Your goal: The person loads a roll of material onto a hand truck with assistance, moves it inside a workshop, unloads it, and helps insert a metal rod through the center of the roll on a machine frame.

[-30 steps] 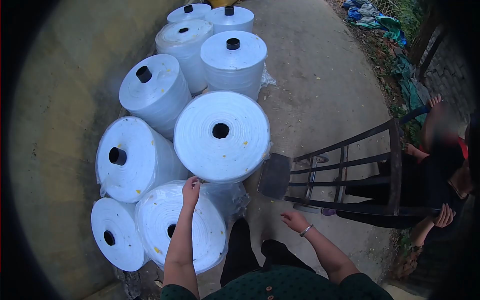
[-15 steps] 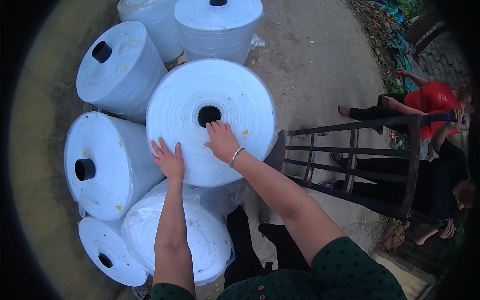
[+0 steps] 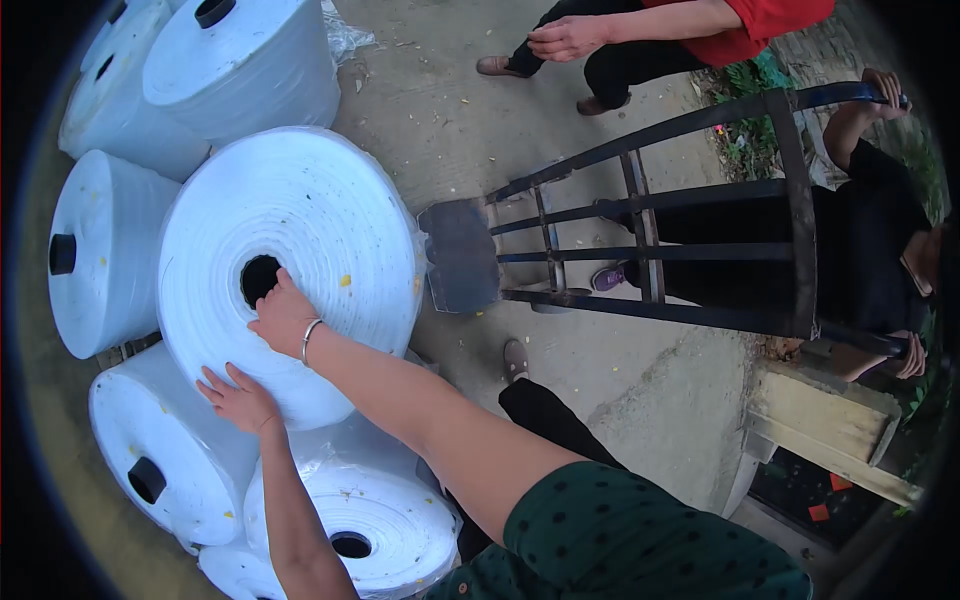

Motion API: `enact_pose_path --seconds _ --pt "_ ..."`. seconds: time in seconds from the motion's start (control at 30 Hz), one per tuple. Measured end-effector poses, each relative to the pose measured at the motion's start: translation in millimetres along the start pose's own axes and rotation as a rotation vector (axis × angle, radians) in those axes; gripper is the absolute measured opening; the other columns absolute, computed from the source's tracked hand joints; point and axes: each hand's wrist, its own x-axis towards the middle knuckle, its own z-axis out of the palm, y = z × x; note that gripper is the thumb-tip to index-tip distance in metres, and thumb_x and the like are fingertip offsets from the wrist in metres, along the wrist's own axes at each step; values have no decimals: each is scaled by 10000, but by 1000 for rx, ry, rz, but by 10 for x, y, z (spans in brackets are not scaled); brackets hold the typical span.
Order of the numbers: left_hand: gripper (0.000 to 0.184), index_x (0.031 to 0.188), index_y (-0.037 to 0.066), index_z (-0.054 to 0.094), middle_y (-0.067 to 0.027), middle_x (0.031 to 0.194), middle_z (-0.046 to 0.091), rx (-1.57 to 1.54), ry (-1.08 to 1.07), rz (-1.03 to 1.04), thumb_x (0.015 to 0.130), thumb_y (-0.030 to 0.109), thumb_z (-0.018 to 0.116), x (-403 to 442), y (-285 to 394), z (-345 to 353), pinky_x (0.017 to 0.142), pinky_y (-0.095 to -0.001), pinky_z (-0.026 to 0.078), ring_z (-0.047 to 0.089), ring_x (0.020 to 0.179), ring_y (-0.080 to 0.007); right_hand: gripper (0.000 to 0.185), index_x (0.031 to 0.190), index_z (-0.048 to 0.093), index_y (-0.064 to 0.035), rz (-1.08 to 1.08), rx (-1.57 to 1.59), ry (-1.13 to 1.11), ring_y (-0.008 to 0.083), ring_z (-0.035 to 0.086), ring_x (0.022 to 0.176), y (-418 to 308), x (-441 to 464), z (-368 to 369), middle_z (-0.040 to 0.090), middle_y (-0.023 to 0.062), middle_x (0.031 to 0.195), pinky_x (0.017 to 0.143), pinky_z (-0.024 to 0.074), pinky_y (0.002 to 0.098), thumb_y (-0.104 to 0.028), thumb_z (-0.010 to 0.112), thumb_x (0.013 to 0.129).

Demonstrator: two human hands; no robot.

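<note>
A large white roll of plastic film (image 3: pixel 340 220) stands before me, its round top face up and a dark core hole (image 3: pixel 258 283) in the middle. My right hand (image 3: pixel 282 318), with a metal bangle at the wrist, hooks its fingers over the near rim of that hole. On the roll's near left edge rests my left hand (image 3: pixel 240 400), fingers spread. The dark toe plate of a metal hand truck (image 3: pixel 462 255) meets the roll's right side near the ground; whether it reaches underneath is hidden.
More wrapped rolls (image 3: pixel 240 50) crowd the left and near side, some with black cores sticking out. A person in black (image 3: pixel 870 220) holds both handles of the tilted hand truck. Another person in red (image 3: pixel 690 25) stands beyond it. A low ledge (image 3: pixel 820 410) lies at right.
My view has swung right, so the rolls appear further left. My right fingers now bend into the core hole. More of the toe plate shows, and the person in red appears nearer.
</note>
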Motion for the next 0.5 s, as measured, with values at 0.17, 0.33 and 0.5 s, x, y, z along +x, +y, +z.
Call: enact_pose_path --seconds 0.17,0.33,0.5 --pt "559 1403 162 355 -147 1463 288 3 -24 64 951 490 317 89 -55 40 968 -467 377 412 1203 -409 438 957 632 -11 -17 5 -23 270 596 919 24 45 22 642 148 868 1010 231 445 -384 402 942" --pt "537 1409 195 350 -112 1471 289 2 -58 32 957 480 302 189 -11 18 946 -467 395 431 1186 -408 353 908 661 -43 -73 67 -2 257 594 896 36 50 3 630 119 832 899 315 428 -320 443 925" --pt "518 1405 211 364 -84 1479 280 8 -45 59 959 466 302 256 59 -8 899 -466 429 453 1147 -403 314 838 671 -55 -115 103 -6 244 603 811 84 107 -90 619 92 778 749 387 378 -290 474 907"
